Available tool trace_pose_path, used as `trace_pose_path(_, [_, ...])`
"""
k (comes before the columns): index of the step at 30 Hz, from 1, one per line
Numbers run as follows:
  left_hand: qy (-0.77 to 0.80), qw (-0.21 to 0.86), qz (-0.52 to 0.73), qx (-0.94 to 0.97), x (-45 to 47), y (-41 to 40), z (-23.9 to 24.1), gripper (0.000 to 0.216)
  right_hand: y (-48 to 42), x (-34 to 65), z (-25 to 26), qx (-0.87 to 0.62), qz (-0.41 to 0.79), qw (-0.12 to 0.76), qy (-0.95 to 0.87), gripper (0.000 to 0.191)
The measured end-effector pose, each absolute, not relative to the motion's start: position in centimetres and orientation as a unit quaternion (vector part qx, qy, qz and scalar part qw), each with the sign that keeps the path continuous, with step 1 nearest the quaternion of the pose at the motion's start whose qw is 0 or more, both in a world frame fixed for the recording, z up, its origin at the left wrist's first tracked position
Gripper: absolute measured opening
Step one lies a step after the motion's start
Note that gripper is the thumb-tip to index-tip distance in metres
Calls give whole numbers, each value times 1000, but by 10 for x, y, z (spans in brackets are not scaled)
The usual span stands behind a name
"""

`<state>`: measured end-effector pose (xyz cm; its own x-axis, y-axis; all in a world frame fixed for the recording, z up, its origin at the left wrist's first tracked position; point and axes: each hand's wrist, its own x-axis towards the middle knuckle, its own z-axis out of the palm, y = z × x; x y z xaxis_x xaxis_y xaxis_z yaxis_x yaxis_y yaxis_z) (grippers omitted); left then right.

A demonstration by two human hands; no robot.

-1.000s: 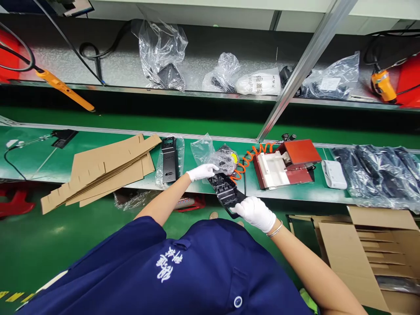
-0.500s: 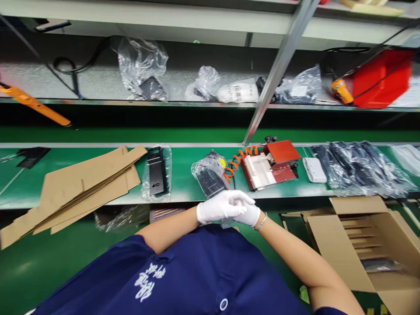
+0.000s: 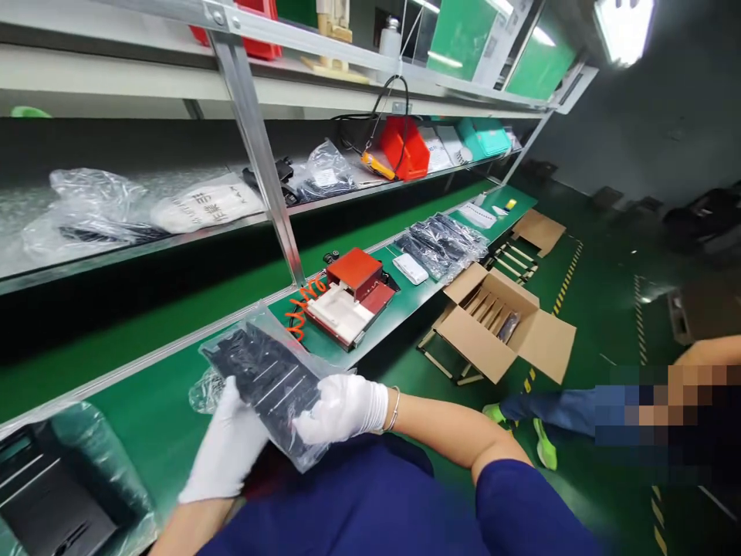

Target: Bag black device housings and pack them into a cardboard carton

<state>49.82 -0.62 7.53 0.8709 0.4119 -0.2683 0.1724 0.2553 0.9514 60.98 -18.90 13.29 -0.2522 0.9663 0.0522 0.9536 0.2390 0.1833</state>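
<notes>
Left grip (image 3: 224,449) and right grip (image 3: 346,405) parted since earlier; bagged black part (image 3: 267,372) clasped by both.
Probably light, stiff, slippery when bagged; best held by side edges.

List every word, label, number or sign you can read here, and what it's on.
White packet on the shelf: probably "作業手", slightly blurred; small marks at its right end unclear.
White label on a clear bag: too small to read.
Sheet at the bench's far end: too small to read.
Held bagged black part: no readable text.
</notes>
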Motion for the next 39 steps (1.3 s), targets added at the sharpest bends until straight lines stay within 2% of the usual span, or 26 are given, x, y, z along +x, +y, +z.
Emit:
trace_pose_path(4, [220, 729, 65, 645, 520, -31, 73, 38, -194, 604, 137, 668, 165, -42, 725, 22])
trace_pose_path(7, [210, 707, 96, 669, 532, -36, 73, 25, -224, 594, 129, 763, 231, -137, 588, 16])
trace_pose_path(9, [217, 730, 119, 637, 545, -39, 74, 32, -262, 588, 115, 813, 279, -210, 465, 22])
trace_pose_path(12, [221, 798, 155, 539, 570, -52, 75, 58, -325, 588, 96, 852, 328, -334, 233, 44])
trace_pose_path(14, [216, 814, 167, 513, 584, -67, 77, 68, -353, 595, 95, 845, 258, -451, 122, 48])
trace_pose_path(17, [207, 781, 146, 572, 598, -96, 78, 66, -362, 604, 102, 807, 43, -578, 112, 49])
trace_pose_path(20, [206, 727, 127, 642, 612, -133, 79, 59, -357, 607, 98, 768, -161, -603, 142, 48])
trace_pose_path(22, [211, 693, 142, 675, 628, -160, 80, 53, -368, 603, 83, 727, -293, -611, 114, 31])
trace_pose_path(25, [189, 666, 170, 702, 659, -206, 81, 46, -428, 593, 60, 693, -366, -619, 63, 31])
trace_pose_path(27, [166, 673, 164, 701, 683, -238, 82, 44, -490, 595, 57, 699, -314, -642, 36, 36])
trace_pose_path(31, [114, 701, 89, 698, 729, -311, 84, 50, -597, 641, 76, 721, -39, -691, -26, 53])
trace_pose_path(32, [92, 704, 59, 702, 738, -332, 85, 52, -608, 657, 78, 704, -1, -710, -32, 64])
trace_pose_path(34, [43, 704, -11, 709, 753, -372, 84, 52, -611, 686, 70, 660, -5, -751, -18, 80])
trace_pose_path(35, [18, 702, -45, 711, 759, -391, 82, 51, -604, 698, 61, 643, -21, -765, -15, 79])
trace_pose_path(39, [-62, 680, -131, 719, 772, -440, 59, 61, -577, 731, 3, 611, 40, -775, -154, 48])
